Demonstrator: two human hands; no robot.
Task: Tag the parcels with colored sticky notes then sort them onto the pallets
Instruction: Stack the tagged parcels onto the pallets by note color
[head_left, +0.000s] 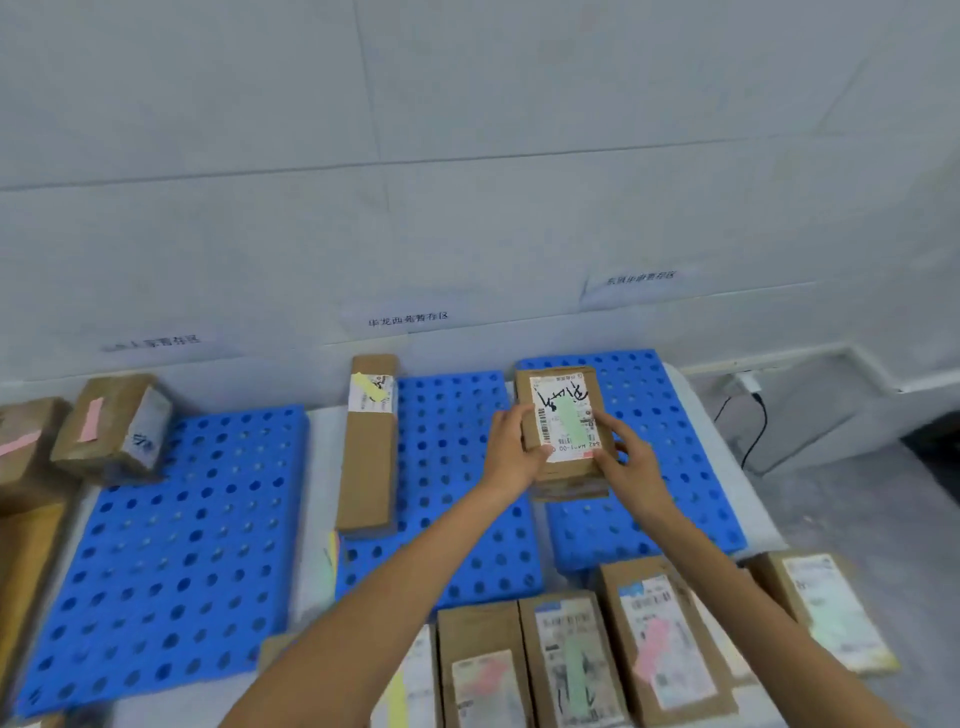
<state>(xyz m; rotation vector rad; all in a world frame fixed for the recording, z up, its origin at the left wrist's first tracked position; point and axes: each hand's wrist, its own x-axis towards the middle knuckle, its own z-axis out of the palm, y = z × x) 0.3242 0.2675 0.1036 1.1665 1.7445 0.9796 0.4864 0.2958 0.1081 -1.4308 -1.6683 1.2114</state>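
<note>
A brown cardboard parcel (563, 415) with a white label and a green sticky note sits over the right blue pallet (670, 452). My left hand (511, 449) grips its left side and my right hand (626, 457) grips its right side. A long parcel (369, 457) with a yellow note lies on the left edge of the middle pallet (447, 499). Two parcels with pink notes, one (111, 426) upright and one (23, 441) at the frame's edge, stand at the far left of the left pallet (171, 551). Several tagged parcels (571, 660) lie in the near row.
Paper signs (408, 318) with printed characters hang on the white wall behind each pallet. A black cable (756, 421) runs from a wall socket at the right. A strip of sticky notes (332, 564) lies between the left and middle pallets.
</note>
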